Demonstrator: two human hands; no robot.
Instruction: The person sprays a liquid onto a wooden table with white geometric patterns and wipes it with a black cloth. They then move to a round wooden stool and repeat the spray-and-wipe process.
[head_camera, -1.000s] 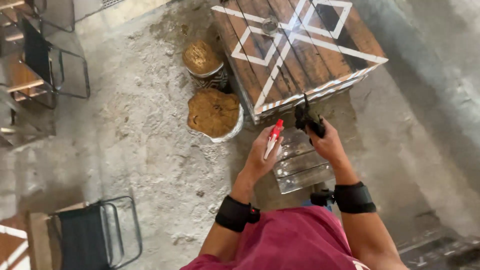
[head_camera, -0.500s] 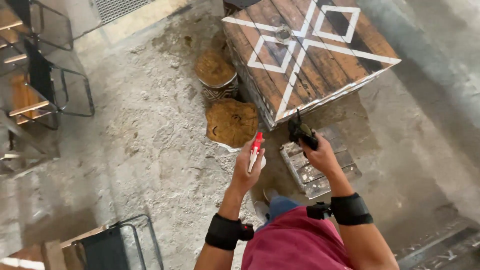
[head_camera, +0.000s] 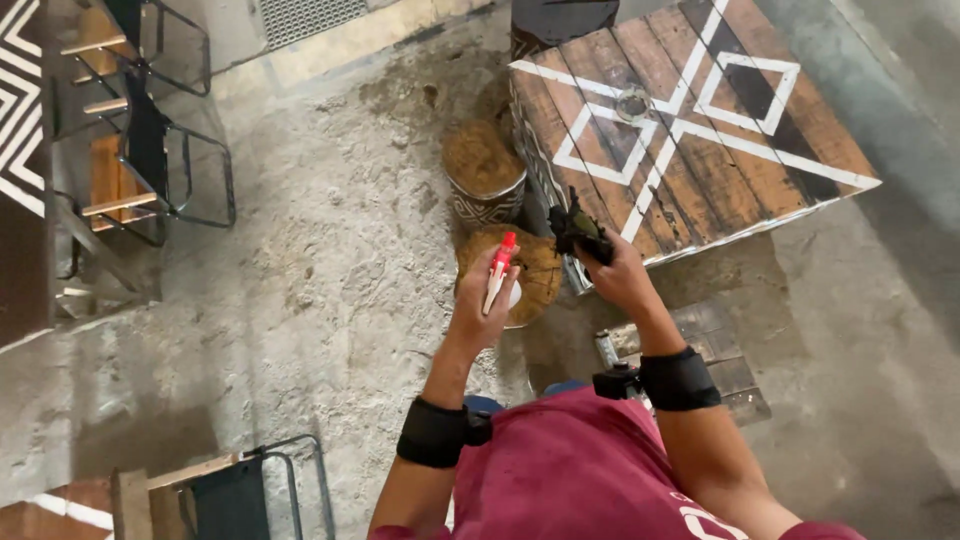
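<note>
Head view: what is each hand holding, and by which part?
Left hand grips a white tube with a red cap around its lower body. Right hand clasps a small dark object by its lower end; its kind cannot be told.

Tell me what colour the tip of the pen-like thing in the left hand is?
Red, on a white body, seen in the head view.

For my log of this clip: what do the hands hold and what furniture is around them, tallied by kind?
Red-capped white bottle, in the left hand: 1
Dark tool, in the right hand: 1
Painted wooden table: 1
Round stools: 2
Folding chairs: 2
Glass on the table: 1
Total: 8
</note>
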